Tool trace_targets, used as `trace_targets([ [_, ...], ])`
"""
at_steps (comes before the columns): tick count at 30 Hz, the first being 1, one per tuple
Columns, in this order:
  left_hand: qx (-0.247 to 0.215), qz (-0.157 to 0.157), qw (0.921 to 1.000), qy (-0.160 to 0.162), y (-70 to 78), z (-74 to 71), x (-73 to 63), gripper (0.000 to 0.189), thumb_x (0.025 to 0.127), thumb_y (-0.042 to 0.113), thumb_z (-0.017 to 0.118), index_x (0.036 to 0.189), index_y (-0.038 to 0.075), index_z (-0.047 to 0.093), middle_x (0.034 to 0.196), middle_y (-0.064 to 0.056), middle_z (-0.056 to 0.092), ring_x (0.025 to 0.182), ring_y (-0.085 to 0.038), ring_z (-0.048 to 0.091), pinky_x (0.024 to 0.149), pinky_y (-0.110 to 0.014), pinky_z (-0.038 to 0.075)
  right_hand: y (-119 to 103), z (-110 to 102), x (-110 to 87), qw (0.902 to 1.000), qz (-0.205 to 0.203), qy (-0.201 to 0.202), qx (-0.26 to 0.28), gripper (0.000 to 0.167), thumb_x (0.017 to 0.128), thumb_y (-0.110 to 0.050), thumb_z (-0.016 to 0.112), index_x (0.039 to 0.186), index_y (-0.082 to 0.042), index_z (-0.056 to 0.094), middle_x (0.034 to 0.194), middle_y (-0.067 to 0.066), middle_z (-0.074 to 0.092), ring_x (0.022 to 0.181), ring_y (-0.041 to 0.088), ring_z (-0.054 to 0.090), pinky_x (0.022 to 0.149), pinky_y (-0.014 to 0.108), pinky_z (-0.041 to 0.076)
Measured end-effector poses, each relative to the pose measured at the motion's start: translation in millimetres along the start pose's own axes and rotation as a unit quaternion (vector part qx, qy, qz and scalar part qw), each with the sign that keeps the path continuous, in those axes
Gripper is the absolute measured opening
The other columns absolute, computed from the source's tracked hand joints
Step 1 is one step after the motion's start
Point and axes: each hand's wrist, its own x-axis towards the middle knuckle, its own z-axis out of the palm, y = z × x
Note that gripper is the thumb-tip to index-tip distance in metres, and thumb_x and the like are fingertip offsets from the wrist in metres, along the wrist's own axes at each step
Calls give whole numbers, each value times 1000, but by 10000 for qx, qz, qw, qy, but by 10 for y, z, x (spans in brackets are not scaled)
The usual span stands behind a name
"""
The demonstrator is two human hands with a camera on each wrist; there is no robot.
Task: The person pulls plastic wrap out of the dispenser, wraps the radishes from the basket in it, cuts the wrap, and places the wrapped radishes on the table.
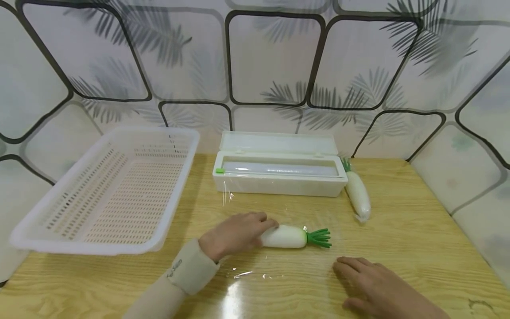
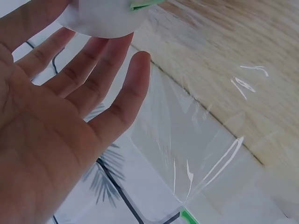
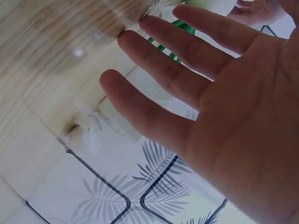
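Observation:
A white radish (image 1: 284, 236) with green stalks lies on a sheet of clear cling film (image 1: 247, 270) on the table. My left hand (image 1: 241, 235) holds its left end, thumb on one side and fingers on the other in the left wrist view, where the radish (image 2: 100, 16) shows at the top. The film's edges are hard to make out. To the right of the stalks, my right hand (image 1: 374, 283) is low over the table with fingers extended and nothing in it. Its palm and spread fingers (image 3: 168, 79) fill much of the right wrist view.
Behind the radish stands a white cling film dispenser box (image 1: 279, 184), lid (image 1: 279, 142) raised, with a film roll and a green slider (image 1: 220, 170). A second radish (image 1: 357, 195), wrapped in film, lies at its right. A white plastic basket (image 1: 155, 246) occupies the left side.

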Motion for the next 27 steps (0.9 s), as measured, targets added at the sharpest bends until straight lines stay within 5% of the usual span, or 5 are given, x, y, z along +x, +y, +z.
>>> trace_targets([
  [10, -131, -155, 9997, -152, 5, -10, 1, 47, 90, 14, 77, 134, 9, 60, 119, -10, 66, 104, -23, 65, 89, -33, 56, 0, -42, 12, 9978, -231, 523, -345, 50, 91, -45, 73, 126, -11, 65, 122, 8, 65, 105, 28, 65, 77, 47, 57],
  [18, -292, -504, 9979, -285, -11, -37, -14, 45, 95, 19, 73, 136, 9, 60, 118, -8, 65, 102, -21, 62, 87, -33, 55, 29, -30, 68, 9741, -964, 1928, -689, 38, 74, -20, 90, 107, -14, 72, 101, -1, 67, 84, 15, 65, 64, 34, 56],
  [27, -89, -609, 9981, -82, -38, -120, -111, 48, 94, 19, 73, 138, 6, 58, 118, -11, 65, 101, -23, 63, 87, -38, 55, 59, -36, 79, 9752, -1007, 1897, -539, 36, 71, -15, 91, 102, -18, 73, 99, -3, 66, 83, 11, 63, 62, 33, 56],
])
